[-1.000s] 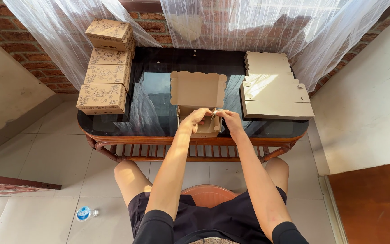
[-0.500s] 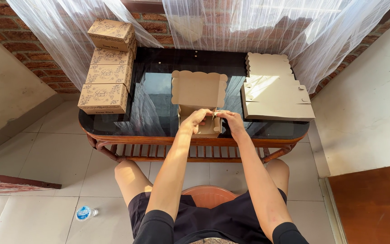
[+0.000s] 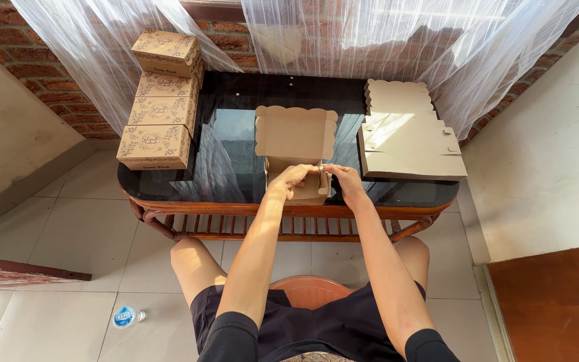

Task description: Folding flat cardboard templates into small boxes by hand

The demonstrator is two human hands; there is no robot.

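A brown cardboard box (image 3: 294, 134) with a scalloped lid standing open sits near the front middle of the dark glass table (image 3: 236, 174). My left hand (image 3: 291, 178) rests over the box's front part, its fingers pinching a side flap. My right hand (image 3: 343, 179) meets it at the box's right front corner and grips the same flap. Both hands touch the box; its inside is partly hidden by them.
A stack of flat unfolded box blanks (image 3: 407, 137) lies at the table's right. Several folded printed boxes (image 3: 159, 100) are piled at the left. White net curtains (image 3: 370, 33) hang behind. A small water bottle (image 3: 127, 316) lies on the tiled floor at lower left.
My hands have pressed the right front flap closer against the box wall; the small gap seen earlier between the fingers has closed. The box stays in place.
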